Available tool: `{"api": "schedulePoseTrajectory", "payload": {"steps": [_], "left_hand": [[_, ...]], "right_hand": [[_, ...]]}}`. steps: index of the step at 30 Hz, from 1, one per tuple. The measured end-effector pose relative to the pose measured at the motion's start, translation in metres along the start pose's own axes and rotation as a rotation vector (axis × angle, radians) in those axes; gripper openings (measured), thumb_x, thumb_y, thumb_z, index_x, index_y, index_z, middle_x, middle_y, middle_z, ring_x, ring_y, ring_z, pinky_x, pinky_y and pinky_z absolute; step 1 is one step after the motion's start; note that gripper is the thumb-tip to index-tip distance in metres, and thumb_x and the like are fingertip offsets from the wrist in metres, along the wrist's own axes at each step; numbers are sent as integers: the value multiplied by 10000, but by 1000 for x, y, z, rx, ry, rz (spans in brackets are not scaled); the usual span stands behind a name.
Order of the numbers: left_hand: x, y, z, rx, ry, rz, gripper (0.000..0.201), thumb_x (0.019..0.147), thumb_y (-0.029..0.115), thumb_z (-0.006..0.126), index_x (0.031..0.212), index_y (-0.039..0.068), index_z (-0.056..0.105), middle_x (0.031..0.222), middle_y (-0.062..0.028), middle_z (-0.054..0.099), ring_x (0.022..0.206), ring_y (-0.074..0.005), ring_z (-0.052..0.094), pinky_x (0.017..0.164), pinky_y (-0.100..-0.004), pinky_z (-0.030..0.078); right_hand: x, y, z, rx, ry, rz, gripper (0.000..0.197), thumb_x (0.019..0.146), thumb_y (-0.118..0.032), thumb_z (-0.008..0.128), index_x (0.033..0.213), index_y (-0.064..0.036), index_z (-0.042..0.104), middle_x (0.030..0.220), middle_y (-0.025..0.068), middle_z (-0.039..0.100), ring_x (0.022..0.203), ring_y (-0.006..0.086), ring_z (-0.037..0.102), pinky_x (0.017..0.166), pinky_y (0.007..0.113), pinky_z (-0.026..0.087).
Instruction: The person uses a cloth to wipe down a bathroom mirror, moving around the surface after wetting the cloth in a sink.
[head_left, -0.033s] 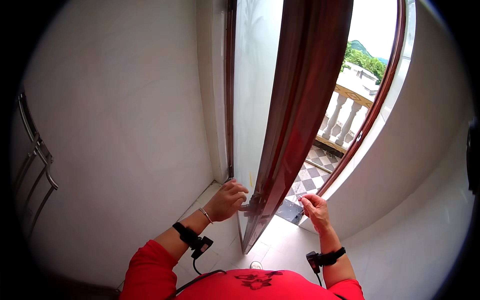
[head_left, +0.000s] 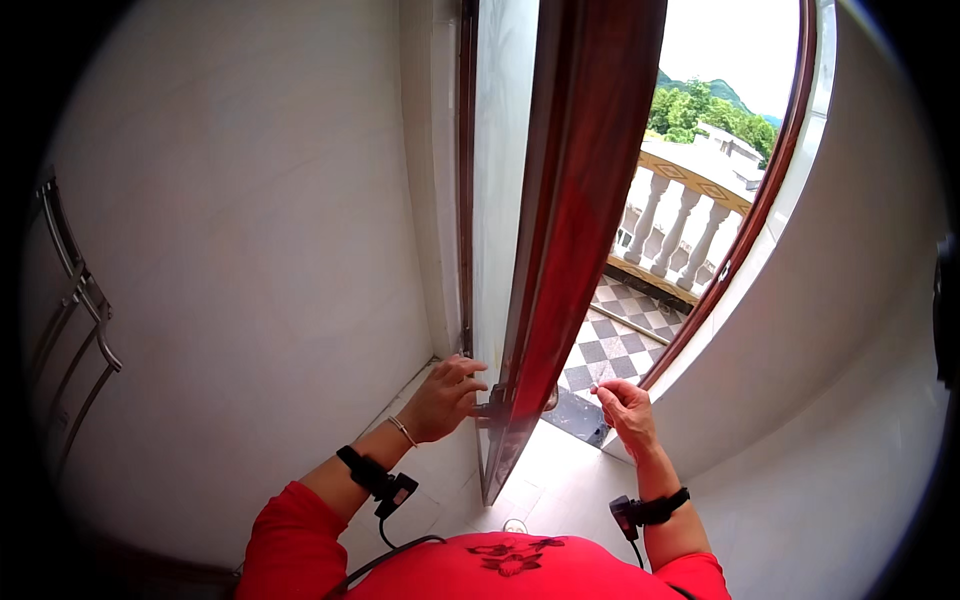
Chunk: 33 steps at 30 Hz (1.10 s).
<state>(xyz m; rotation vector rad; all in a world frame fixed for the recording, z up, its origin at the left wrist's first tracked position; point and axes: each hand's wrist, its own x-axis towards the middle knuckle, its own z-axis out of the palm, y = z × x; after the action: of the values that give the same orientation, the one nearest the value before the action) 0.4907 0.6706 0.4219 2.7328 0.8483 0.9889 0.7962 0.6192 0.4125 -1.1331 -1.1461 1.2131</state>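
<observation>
A dark red-brown framed door (head_left: pixel 570 190) with a pale frosted panel (head_left: pixel 500 150) stands ajar in front of me. On its left face, low down, sticks out a metal door handle (head_left: pixel 490 405). My left hand (head_left: pixel 445 402) is beside that handle, its fingers loosely bent and apart; it seems to touch the handle's end without wrapping round it. Right of the door, my right hand (head_left: pixel 627 412) pinches thumb and fingers together. Something tiny and pale shows at the fingertips, too small to name. A knob (head_left: pixel 552 398) shows on the door's right side, partly hidden.
Beyond the doorway lie a checkered tile floor (head_left: pixel 610 355) and a white balustrade (head_left: pixel 680 230). The right door jamb (head_left: pixel 735 250) meets a pale wall (head_left: pixel 850 300). A metal rack (head_left: pixel 80 280) stands against the left wall (head_left: pixel 240 220).
The door has swung a little to the left, widening the gap to the outside. My left hand has shifted slightly left with its fingers straighter. My right hand keeps its pinch.
</observation>
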Motion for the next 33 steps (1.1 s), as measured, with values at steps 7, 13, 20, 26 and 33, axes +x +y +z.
{"api": "schedulePoseTrajectory", "payload": {"steps": [7, 13, 20, 26, 33], "left_hand": [[-13, 7, 40, -739, 383, -774, 427, 890, 268, 489, 1241, 40, 404, 1179, -89, 481, 1085, -182, 486, 888, -307, 409], [-81, 31, -74, -506, 376, -734, 589, 909, 441, 411, 1312, 21, 320, 1249, -97, 451, 1154, -188, 425, 962, -320, 346], [-93, 21, -76, -434, 604, -833, 508, 867, 285, 552, 1259, 4, 391, 1144, -110, 531, 1063, -189, 505, 879, -321, 439], [-66, 36, -72, 547, 748, -649, 217, 782, 2, 588, 996, 26, 567, 860, -91, 566, 711, -209, 584, 604, -310, 487], [-54, -5, -54, 439, 662, -1068, 146, 783, 153, 608, 888, 52, 613, 843, -100, 537, 743, -271, 562, 654, -365, 455]], "right_hand": [[118, 4, -10, -406, -385, -420, 104, 842, -81, 587, 889, -1, 634, 665, 2, 593, 562, 48, 481, 503, 195, 386], [88, -55, 160, -409, -685, -585, 111, 797, -96, 610, 874, -19, 635, 545, 96, 517, 481, 107, 447, 484, 253, 392], [111, -63, 223, -520, -895, -686, 135, 791, -130, 574, 844, -27, 643, 566, 150, 547, 491, 230, 533, 506, 305, 426], [155, -35, 252, -638, -974, -677, 115, 751, -137, 570, 778, -72, 661, 618, 120, 591, 559, 264, 570, 545, 329, 453], [168, -28, 286, -640, -1119, -669, 132, 726, -161, 581, 765, -71, 669, 614, 115, 595, 567, 237, 579, 556, 329, 460]]}}
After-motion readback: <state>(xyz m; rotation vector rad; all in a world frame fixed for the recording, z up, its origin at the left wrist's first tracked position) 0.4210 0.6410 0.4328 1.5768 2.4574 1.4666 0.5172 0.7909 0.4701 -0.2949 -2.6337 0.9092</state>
